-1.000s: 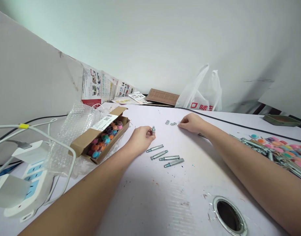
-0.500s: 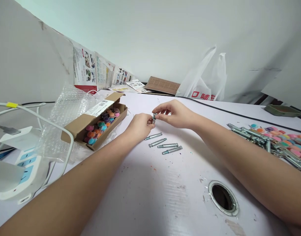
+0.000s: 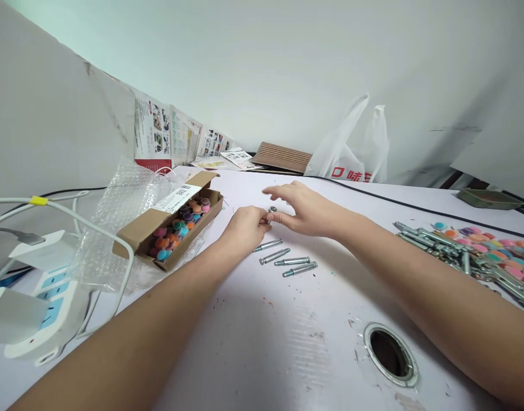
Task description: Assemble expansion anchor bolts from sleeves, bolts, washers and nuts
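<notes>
My left hand point(image 3: 246, 224) is closed round a short metal bolt point(image 3: 271, 212), held upright above the white table point(image 3: 287, 319). A small nut sits on the bolt's top end. My right hand point(image 3: 303, 208) is beside it with fingers spread, its thumb and forefinger touching the bolt's top. Several more metal bolts point(image 3: 283, 258) lie in a row on the table just in front of my hands.
An open cardboard box of coloured round caps point(image 3: 176, 227) lies on bubble wrap at the left. A power strip with cables point(image 3: 39, 291) is at the far left. Metal parts and coloured caps point(image 3: 480, 251) are piled right. A round hole point(image 3: 390, 354) is in the table. A white plastic bag point(image 3: 351, 154) stands behind.
My right hand came from the small nuts further back to the bolt in my left hand, put a nut on its top, and now its fingers have spread apart.
</notes>
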Demonstrator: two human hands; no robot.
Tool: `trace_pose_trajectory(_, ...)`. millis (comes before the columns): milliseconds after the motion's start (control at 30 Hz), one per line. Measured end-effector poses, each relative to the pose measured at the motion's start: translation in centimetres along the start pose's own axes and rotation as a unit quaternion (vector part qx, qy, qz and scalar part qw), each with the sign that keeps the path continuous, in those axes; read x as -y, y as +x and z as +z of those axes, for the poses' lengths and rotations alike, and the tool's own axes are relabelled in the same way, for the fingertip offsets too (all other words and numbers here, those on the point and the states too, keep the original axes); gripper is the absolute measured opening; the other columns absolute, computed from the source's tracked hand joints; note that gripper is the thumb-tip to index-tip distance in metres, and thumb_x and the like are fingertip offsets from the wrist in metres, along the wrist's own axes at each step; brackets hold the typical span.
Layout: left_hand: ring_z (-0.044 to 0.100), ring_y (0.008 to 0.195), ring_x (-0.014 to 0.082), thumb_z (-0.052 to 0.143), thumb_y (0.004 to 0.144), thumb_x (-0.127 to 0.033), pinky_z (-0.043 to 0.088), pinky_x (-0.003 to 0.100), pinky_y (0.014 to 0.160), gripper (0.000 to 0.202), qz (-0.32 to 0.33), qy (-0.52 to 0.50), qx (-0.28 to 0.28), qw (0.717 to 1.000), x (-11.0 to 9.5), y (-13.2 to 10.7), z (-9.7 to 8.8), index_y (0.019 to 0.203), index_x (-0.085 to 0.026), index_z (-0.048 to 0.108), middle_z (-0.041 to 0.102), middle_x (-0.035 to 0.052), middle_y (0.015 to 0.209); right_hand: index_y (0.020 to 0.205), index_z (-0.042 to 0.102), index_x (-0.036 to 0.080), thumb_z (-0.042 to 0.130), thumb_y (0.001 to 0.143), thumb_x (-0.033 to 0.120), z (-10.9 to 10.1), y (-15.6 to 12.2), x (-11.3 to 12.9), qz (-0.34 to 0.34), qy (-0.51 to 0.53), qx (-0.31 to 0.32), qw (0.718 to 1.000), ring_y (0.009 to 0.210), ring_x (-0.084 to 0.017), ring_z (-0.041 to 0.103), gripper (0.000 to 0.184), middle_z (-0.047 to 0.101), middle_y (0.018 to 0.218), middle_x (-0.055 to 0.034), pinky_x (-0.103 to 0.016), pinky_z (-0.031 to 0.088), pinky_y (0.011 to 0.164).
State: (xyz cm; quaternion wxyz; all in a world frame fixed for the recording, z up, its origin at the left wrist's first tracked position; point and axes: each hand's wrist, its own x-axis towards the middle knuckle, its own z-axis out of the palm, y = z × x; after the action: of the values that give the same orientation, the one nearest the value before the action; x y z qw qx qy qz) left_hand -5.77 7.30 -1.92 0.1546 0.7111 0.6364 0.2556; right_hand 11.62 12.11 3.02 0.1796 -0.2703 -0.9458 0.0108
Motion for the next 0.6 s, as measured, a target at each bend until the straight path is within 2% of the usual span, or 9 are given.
trace_pose_trajectory(67,0.049,0.061,0.0141,0.061,0.080,-0.025,0.032,0.027,0.059,0.011,-0.003,0.003,0.001,1.000,0.0,0.0,0.0,0.073,-0.018,0.064,0.057,-0.0002,0.063,0.101,0.072,0.016,0.056,0.092,0.038,-0.3,-0.1,-0.3,0.012,-0.019,0.046,0.999,0.084,-0.023,0.061,0.028,0.072,0.091,-0.0088,-0.034,0.042,0.072)
trace_pose_trajectory(133,0.048,0.061,0.0144,0.062,0.079,-0.026,0.031,0.027,0.057,0.012,-0.009,0.007,0.000,1.000,0.0,0.0,-0.1,0.069,-0.018,0.061,0.058,0.0003,0.063,0.067,0.066,0.017,0.060,0.088,0.052,-0.5,-0.2,-0.3,0.072,-0.046,0.105,0.991,0.059,-0.018,0.053,0.041,0.064,0.062,-0.0062,-0.033,0.033,0.056)
trace_pose_trajectory(200,0.047,0.061,0.0145,0.061,0.077,-0.024,0.030,0.027,0.056,0.012,-0.010,0.011,0.001,1.000,0.0,0.0,-0.1,0.066,-0.018,0.058,0.057,0.0006,0.063,0.071,0.066,0.017,0.063,0.081,0.063,-0.6,-0.3,-0.2,0.097,-0.019,0.120,0.988,0.055,-0.017,0.050,0.047,0.063,0.060,-0.0049,-0.032,0.031,0.054)
trace_pose_trajectory(300,0.046,0.060,0.0137,0.060,0.074,-0.019,0.030,0.028,0.057,0.012,-0.005,0.012,0.005,1.000,0.0,0.0,-0.2,0.064,-0.018,0.054,0.056,-0.0004,0.062,0.114,0.064,0.019,0.067,0.081,0.059,-0.7,-0.6,0.1,0.067,0.084,0.088,0.990,0.068,-0.017,0.058,0.052,0.070,0.082,-0.0043,-0.028,0.035,0.060)
trace_pose_trajectory(367,0.046,0.060,0.0137,0.060,0.075,-0.020,0.029,0.028,0.056,0.015,-0.010,0.011,0.003,1.000,0.0,0.1,-0.2,0.063,-0.018,0.052,0.055,-0.0006,0.061,0.094,0.066,0.018,0.062,0.086,0.056,-0.7,-0.8,0.1,0.071,0.113,0.108,0.985,0.054,-0.012,0.046,0.039,0.060,0.063,-0.0008,-0.027,0.029,0.053)
trace_pose_trajectory(433,0.048,0.061,0.0138,0.062,0.078,-0.024,0.030,0.028,0.057,0.017,-0.018,0.008,0.003,1.000,0.1,0.1,-0.2,0.064,-0.018,0.053,0.056,-0.0005,0.063,0.056,0.050,0.018,0.054,0.090,0.057,-0.7,-1.0,0.0,0.103,0.137,0.133,0.976,0.043,-0.008,0.024,0.052,0.035,0.045,0.0027,-0.029,0.018,0.048)
trace_pose_trajectory(467,0.049,0.061,0.0137,0.062,0.078,-0.026,0.031,0.028,0.057,0.018,-0.021,0.005,0.004,1.000,0.1,0.1,-0.2,0.065,-0.018,0.054,0.057,-0.0007,0.063,0.051,0.044,0.018,0.052,0.091,0.057,-0.6,-1.0,0.0,0.120,0.162,0.136,0.970,0.043,-0.008,0.020,0.057,0.028,0.043,0.0034,-0.029,0.016,0.046)
trace_pose_trajectory(533,0.049,0.060,0.0134,0.064,0.078,-0.026,0.032,0.028,0.057,0.017,-0.024,-0.001,0.007,1.000,0.1,0.1,-0.3,0.065,-0.018,0.055,0.057,-0.0013,0.063,0.071,0.059,0.017,0.054,0.091,0.055,-0.3,-1.1,0.0,0.142,0.238,0.120,0.953,0.044,-0.009,0.031,0.043,0.041,0.047,0.0031,-0.027,0.023,0.046)
trace_pose_trajectory(600,0.048,0.060,0.0132,0.063,0.078,-0.025,0.031,0.028,0.057,0.019,-0.022,-0.004,0.007,1.000,0.0,0.1,-0.3,0.063,-0.018,0.053,0.055,-0.0017,0.061,0.118,0.060,0.017,0.060,0.089,0.051,0.1,-1.2,0.0,0.144,0.308,0.112,0.934,0.052,-0.011,0.048,0.045,0.059,0.061,0.0010,-0.025,0.033,0.050)
